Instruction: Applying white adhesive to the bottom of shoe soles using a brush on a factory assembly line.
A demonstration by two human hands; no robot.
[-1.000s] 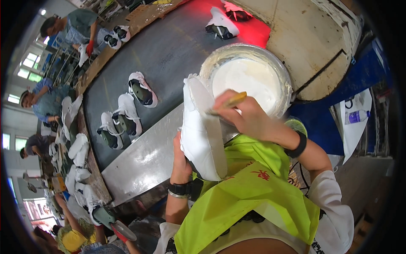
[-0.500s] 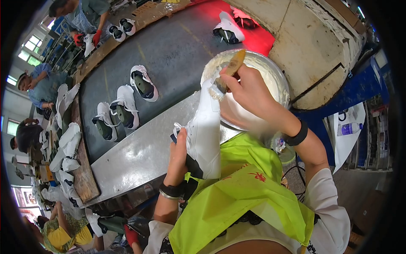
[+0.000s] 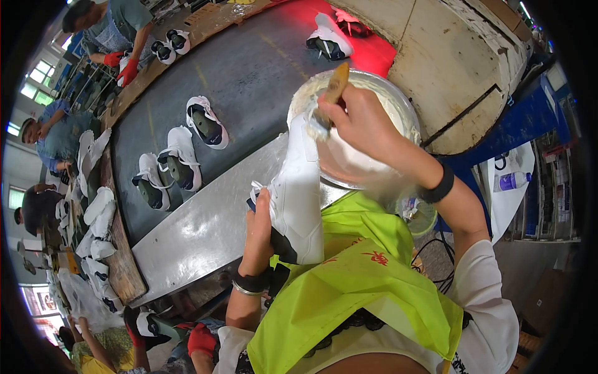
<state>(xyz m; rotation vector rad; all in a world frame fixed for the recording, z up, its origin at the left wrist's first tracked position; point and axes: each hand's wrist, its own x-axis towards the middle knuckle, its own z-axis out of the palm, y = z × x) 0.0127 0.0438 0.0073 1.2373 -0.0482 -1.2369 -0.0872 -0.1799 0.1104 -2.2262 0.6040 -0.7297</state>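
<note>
A white shoe (image 3: 302, 199) is clasped by the left hand (image 3: 259, 227), its toe near the pot (image 3: 408, 112); a brush (image 3: 337, 83) is pinched by the right hand (image 3: 367, 128) at that toe. The apron (image 3: 367, 293) could be spotted if the brush is overloaded, or the shoe dropped if the clasp is loosened. The left fingers are mostly hidden; brush-tip contact is blurred.

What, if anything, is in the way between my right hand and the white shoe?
Only the brush in your right hand, its bristles by the toe of the white shoe. I see nothing else between them; the metal bowl shows behind both.
</note>
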